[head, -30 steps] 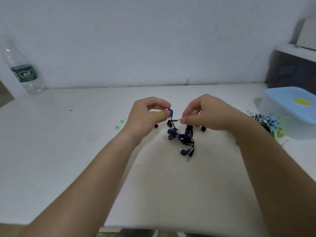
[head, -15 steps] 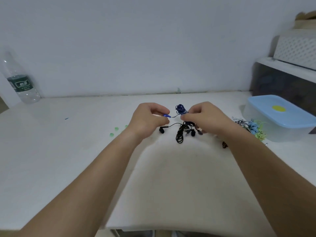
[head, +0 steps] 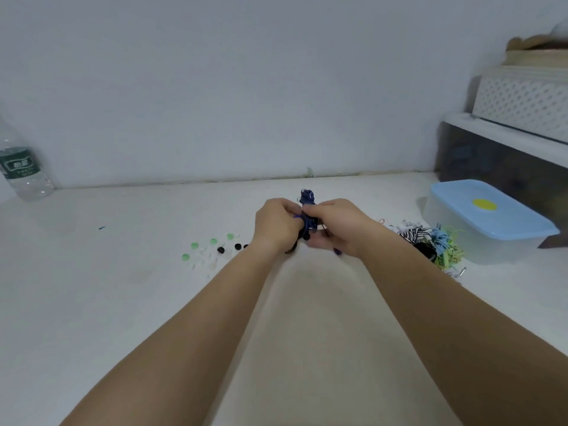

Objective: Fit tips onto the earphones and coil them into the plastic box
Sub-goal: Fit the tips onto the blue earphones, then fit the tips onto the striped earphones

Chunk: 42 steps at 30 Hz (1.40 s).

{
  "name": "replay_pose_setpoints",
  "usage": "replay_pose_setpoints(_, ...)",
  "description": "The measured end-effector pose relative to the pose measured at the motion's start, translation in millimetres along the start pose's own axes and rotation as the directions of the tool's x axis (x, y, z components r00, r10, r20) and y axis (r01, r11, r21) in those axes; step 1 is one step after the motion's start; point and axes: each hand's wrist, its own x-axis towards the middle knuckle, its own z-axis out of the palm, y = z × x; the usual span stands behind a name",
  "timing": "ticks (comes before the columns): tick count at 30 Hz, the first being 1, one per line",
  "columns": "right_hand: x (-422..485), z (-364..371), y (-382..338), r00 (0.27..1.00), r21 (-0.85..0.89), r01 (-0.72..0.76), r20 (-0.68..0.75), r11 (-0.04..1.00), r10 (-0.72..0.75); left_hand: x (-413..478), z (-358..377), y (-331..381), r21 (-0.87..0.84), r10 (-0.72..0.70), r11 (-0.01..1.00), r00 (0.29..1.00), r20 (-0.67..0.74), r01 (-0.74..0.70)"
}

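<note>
Tightly bunched, the blue earphones [head: 307, 198] sit gripped between two hands.
Both the left hand [head: 276, 226] and the right hand [head: 336, 227] pinch the cord bundle over the table [head: 123, 302], near the loose tips [head: 212, 250] and well apart from the plastic box [head: 491, 238], whose lid [head: 504, 219] is on. If either pinch slackens, the springy cord could unwind or snag, and an unseated tip might pop off.

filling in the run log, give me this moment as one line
stage: cord bundled | left hand: grips blue earphones | right hand: grips them too | plastic box: lid on | loose tips: left of hands
</note>
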Motion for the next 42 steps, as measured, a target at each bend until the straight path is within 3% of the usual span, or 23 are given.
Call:
replay_pose_setpoints(4,30,7,-10,0.995,0.028,0.087,-0.042,0.996,-0.086,25,-5,6,-0.102,-0.035,0.995,0.99,-0.135,0.021)
replay_pose_setpoints(7,51,11,-14,0.996,-0.073,0.062,-0.067,0.995,-0.066,38,-6,6,-0.008,-0.054,0.999,0.995,-0.08,0.053)
replay_pose_setpoints(9,60,10,-13,0.992,-0.241,0.022,-0.113,0.97,-0.051,42,-4,4,0.119,-0.067,0.991,0.998,0.005,0.066)
replay_pose_setpoints(13,56,4,-21,0.991,-0.618,0.02,-0.09,0.786,-0.096,50,-8,2,0.197,-0.075,0.979,0.99,0.122,0.049)
replay_pose_setpoints(16,39,-15,-41,0.997,-0.769,0.015,-0.04,0.638,-0.072,48,-16,4,0.223,-0.083,0.974,0.983,0.161,0.045)
replay_pose_setpoints(19,16,-53,-62,0.984,-0.791,0.056,-0.059,0.609,-0.167,35,-22,11,0.3,-0.001,0.954,0.997,0.08,-0.023)
replay_pose_setpoints(22,-10,-94,-67,0.977,-0.797,0.107,-0.027,0.594,-0.212,13,-14,27,0.257,0.108,0.961,0.994,0.011,-0.107)
replay_pose_setpoints(26,-28,-119,-52,0.981,-0.92,0.076,-0.001,0.385,-0.196,-13,19,45,0.143,0.125,0.978,0.973,0.193,-0.154)
replay_pose_setpoints(32,-47,-130,-49,0.995,-0.945,0.067,0.038,0.321,-0.097,-33,71,49,-0.049,0.138,0.99,0.896,0.423,-0.129)
replay_pose_setpoints(36,-55,-139,-48,0.998,-0.979,0.051,0.041,0.199,-0.055,-33,88,43,-0.086,0.164,0.986,0.879,0.448,-0.14)
replay_pose_setpoints(42,-60,-144,-52,0.988,-0.945,0.096,0.052,0.313,-0.146,-32,96,34,-0.17,0.167,0.98,0.893,0.419,-0.103)
